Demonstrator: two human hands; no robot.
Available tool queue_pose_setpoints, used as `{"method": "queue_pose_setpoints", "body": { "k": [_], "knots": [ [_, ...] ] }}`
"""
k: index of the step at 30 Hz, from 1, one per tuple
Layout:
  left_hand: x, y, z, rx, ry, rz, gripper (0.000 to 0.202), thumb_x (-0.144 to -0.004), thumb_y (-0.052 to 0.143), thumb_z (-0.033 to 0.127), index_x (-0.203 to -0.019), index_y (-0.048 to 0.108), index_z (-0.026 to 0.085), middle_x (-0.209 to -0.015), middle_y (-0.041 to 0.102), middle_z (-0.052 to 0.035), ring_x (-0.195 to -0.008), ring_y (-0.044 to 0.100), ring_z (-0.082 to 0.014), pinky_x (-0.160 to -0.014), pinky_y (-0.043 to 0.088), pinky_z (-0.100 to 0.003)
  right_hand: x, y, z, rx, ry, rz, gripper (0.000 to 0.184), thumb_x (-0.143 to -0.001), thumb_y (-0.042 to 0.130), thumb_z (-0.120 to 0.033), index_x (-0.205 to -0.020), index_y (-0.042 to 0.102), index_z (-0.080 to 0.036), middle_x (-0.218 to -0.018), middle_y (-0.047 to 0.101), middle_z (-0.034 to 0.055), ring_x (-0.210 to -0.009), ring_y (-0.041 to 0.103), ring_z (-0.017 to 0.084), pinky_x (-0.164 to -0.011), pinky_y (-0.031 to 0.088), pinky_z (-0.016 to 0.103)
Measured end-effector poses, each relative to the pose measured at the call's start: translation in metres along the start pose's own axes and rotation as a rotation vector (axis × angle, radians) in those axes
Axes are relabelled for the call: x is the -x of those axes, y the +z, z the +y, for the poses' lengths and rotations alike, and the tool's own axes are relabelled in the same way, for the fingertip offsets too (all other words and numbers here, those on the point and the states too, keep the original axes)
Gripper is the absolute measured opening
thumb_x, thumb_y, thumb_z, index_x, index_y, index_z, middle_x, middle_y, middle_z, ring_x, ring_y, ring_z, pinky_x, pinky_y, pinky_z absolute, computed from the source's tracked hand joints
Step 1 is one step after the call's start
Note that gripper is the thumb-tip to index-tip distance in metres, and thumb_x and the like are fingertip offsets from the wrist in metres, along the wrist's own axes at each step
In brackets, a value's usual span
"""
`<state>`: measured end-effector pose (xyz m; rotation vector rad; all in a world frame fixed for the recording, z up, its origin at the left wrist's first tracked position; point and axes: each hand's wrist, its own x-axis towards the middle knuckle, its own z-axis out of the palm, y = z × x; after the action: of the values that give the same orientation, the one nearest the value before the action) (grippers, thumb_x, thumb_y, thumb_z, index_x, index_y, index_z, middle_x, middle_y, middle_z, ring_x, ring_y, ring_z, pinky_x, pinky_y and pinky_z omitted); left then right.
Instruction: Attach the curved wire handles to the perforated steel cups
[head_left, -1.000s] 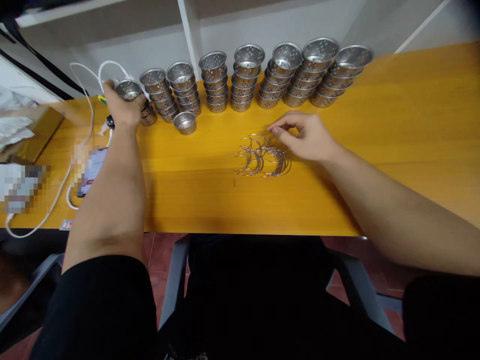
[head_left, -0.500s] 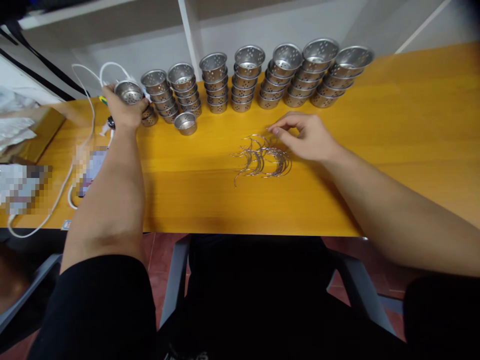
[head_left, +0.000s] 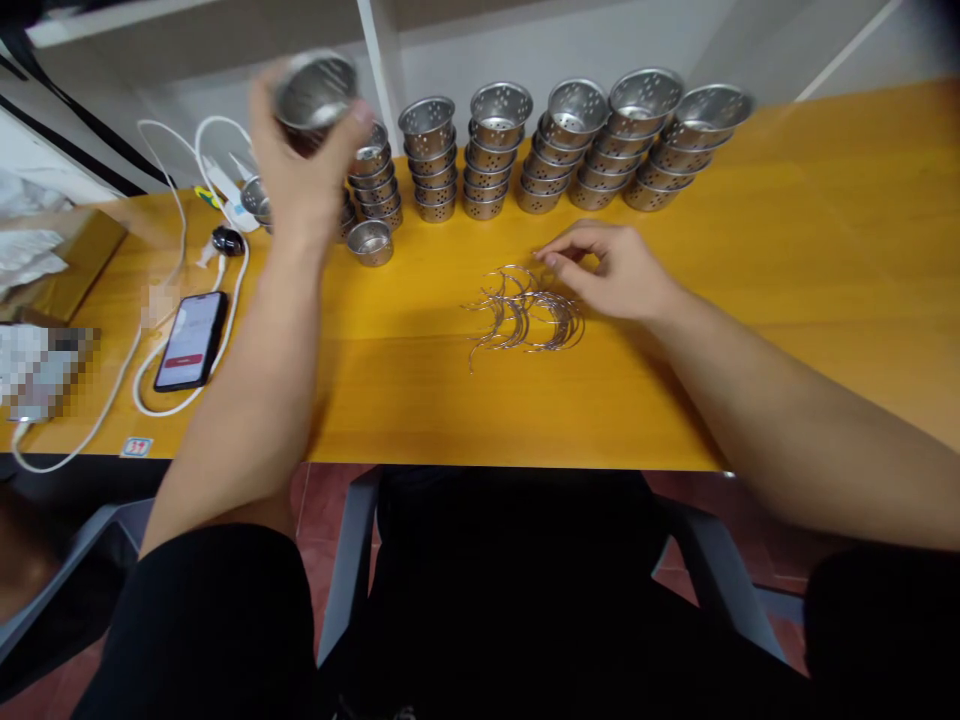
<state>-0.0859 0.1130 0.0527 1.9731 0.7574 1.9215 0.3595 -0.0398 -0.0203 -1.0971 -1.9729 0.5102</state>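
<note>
My left hand [head_left: 300, 175] is raised above the table and grips a perforated metal cup [head_left: 315, 90], blurred by motion. Behind it stand stacks of the same metal cups [head_left: 570, 140] in a row along the table's back edge. One single cup [head_left: 370, 242] sits alone in front of the stacks. My right hand [head_left: 611, 270] rests on the yellow table [head_left: 787, 260] with its fingers pinched together at the edge of a pile of curved wire handles [head_left: 525, 315]. Whether a wire is between the fingertips I cannot make out.
A phone [head_left: 191, 340] lies at the left with a white cable [head_left: 150, 360] looped round it. A white charger [head_left: 229, 195] and a small black item [head_left: 227, 240] lie near the back left. Paper and a box sit at the far left edge.
My left hand has lifted a cup off the leftmost stack and swung it up and to the right. My right hand has stayed by the wires.
</note>
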Motion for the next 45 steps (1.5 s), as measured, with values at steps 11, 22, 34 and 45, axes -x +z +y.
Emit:
{"method": "queue_pose_setpoints", "body": {
  "k": [11,22,34,45],
  "knots": [
    [0.165,0.129,0.012,0.093,-0.359,-0.474,0.099,-0.094,0.104,0.076,-0.167,0.056,0.028,-0.165,0.069,-0.017,-0.158,0.076,-0.0406,-0.135,0.067,-0.065,-0.003,-0.006,-0.005,-0.003,-0.028,-0.053,0.047,-0.108,0.089,-0.079,-0.115,0.095,-0.034,-0.117,0.09,0.0169,-0.106,0.085,0.046,-0.106,0.073,0.078],
    [0.163,0.116,0.003,0.108,-0.263,-0.542,0.107,-0.087,0.112,0.065,-0.168,0.053,0.03,-0.167,0.067,-0.0145,-0.162,0.073,-0.041,-0.141,0.064,-0.062,-0.002,0.006,0.008,0.092,-0.177,-0.274,0.043,-0.105,0.086,-0.052,-0.145,0.093,-0.039,-0.148,0.091,0.0115,-0.139,0.082,0.05,-0.133,0.06,0.082],
    [0.169,0.117,-0.004,0.116,-0.301,-0.508,0.103,-0.09,0.11,0.07,-0.164,0.051,0.03,-0.166,0.066,-0.0154,-0.16,0.073,-0.0393,-0.14,0.063,-0.063,-0.002,0.013,0.002,0.264,-0.185,-0.237,0.019,-0.112,0.073,-0.044,-0.101,0.082,-0.031,-0.107,0.08,0.017,-0.113,0.078,0.048,-0.112,0.062,0.071],
    [0.164,0.116,0.008,0.15,-0.424,-0.503,0.113,-0.085,0.109,0.09,-0.165,0.057,0.03,-0.167,0.068,-0.0159,-0.162,0.073,-0.0403,-0.142,0.062,-0.064,-0.001,-0.017,-0.028,0.159,-0.103,-0.09,0.026,-0.115,0.081,-0.058,-0.105,0.082,-0.033,-0.106,0.082,0.0138,-0.093,0.08,0.04,-0.095,0.069,0.065]
  ]
}}
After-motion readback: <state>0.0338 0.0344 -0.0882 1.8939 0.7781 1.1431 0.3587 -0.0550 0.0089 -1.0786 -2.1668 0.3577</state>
